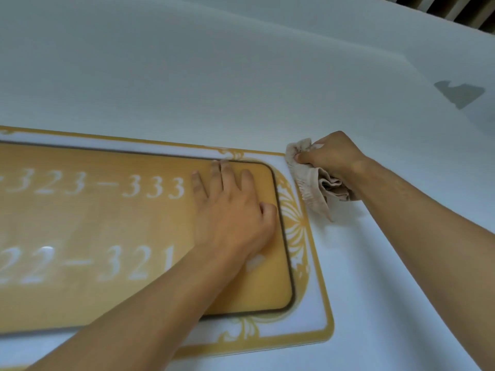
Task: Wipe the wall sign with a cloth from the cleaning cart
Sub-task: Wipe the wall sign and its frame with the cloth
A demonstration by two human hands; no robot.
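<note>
The wall sign point(112, 263) is a wide plate with a yellow panel, white room numbers and a white border with gold scrollwork. It fills the lower left of the head view. My left hand point(230, 212) lies flat on the yellow panel near its upper right corner, fingers spread and holding nothing. My right hand point(332, 159) grips a bunched beige cloth point(310, 183) and presses it against the sign's right edge near the top corner. Part of the cloth hangs below the hand.
A plain white wall point(241, 76) surrounds the sign. A small grey patch point(459, 93) marks the wall at the upper right. Dark slats point(455, 9) show in the top right corner. The cleaning cart is out of view.
</note>
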